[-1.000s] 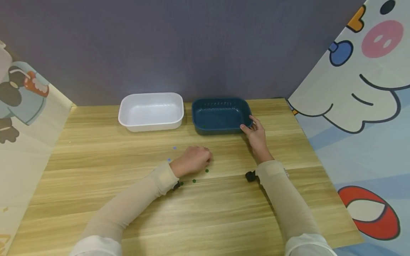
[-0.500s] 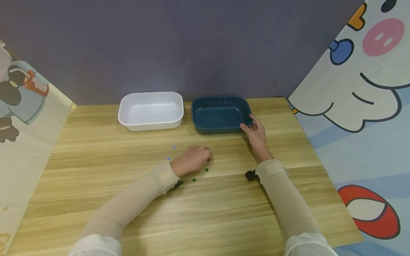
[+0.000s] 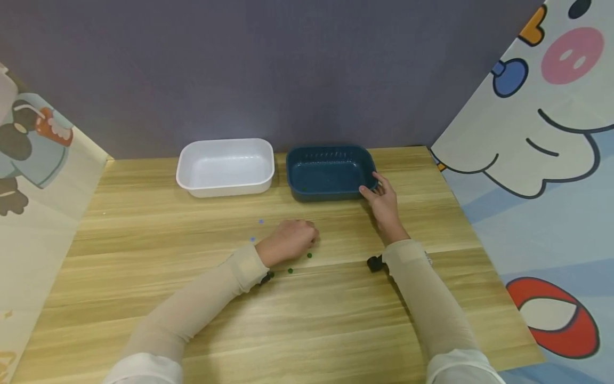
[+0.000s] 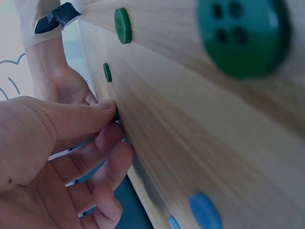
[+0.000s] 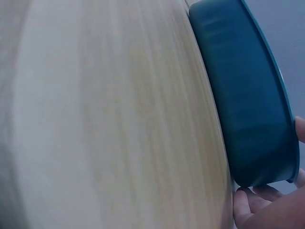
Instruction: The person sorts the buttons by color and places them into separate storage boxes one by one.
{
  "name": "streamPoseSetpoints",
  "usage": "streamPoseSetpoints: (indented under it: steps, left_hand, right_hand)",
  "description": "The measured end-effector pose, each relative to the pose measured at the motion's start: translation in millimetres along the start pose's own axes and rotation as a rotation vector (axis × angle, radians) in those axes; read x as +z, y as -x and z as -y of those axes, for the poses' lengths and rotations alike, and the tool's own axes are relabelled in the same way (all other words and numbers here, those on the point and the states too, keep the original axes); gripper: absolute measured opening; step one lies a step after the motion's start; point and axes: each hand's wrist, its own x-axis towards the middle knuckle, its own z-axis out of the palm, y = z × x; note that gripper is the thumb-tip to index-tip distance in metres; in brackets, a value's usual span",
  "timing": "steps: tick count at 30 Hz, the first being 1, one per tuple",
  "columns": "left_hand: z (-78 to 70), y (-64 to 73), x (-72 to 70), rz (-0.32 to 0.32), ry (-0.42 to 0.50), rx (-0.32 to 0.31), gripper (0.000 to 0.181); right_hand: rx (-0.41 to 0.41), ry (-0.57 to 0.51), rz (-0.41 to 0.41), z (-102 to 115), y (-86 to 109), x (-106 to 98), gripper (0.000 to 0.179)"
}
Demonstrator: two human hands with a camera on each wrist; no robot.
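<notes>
My left hand (image 3: 289, 241) is low over the table's middle. In the left wrist view its thumb and index finger pinch a small green button (image 4: 117, 114), mostly hidden by the fingertips. Three green buttons lie on the wood near this hand, the closest to the camera a four-holed green button (image 4: 243, 36). Two blue buttons, one a bright blue button (image 4: 205, 211), lie on its other side. My right hand (image 3: 384, 210) grips the near right corner of a dark teal tub (image 3: 331, 196), thumb at the rim and fingers round the outside. A small green spot (image 3: 304, 189) shows inside the tub.
A white tub (image 3: 225, 190) stands left of the teal one at the table's back, before a grey wall (image 3: 288, 69). Printed panels flank the wooden table (image 3: 345, 320). A black wrist camera (image 3: 375, 264) sits beside the right cuff.
</notes>
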Motion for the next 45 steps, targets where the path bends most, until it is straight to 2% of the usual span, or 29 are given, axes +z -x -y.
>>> streamPoseSetpoints:
  steps: [8,16,20,25,33,38,45]
  left_hand:
    - [0.3,-0.5,1.9,-0.011,-0.010,0.011,0.029]
    - [0.0,1.2,3.8,-0.037,-0.014,0.025,0.034]
    - [-1.0,2.2,3.1,-0.043,-0.002,0.027,0.031]
    - [-2.2,3.0,2.3,-0.029,-0.012,0.020,0.022]
    - [-2.5,2.8,1.7,-0.019,-0.007,0.006,0.026]
    - [-0.1,2.1,2.4,-0.011,0.052,-0.007,0.028]
    - [4.7,0.5,2.3,0.017,0.205,-0.015,0.021]
  right_hand:
    - [0.003,-0.014,-0.003,-1.0,-0.5,0.8,0.069]
    - [0.009,-0.027,-0.002,-0.9,-0.5,1.0,0.070]
    - [0.009,-0.025,-0.003,-0.7,0.2,0.9,0.069]
    - [0.005,-0.023,-0.004,-1.6,-0.6,0.9,0.069]
    - [0.021,-0.027,-0.006,-0.6,-1.1,2.4,0.069]
    - [0.019,-0.016,-0.006,-0.3,-0.7,2.2,0.069]
    - [0.017,-0.008,-0.003,-0.2,0.2,1.8,0.069]
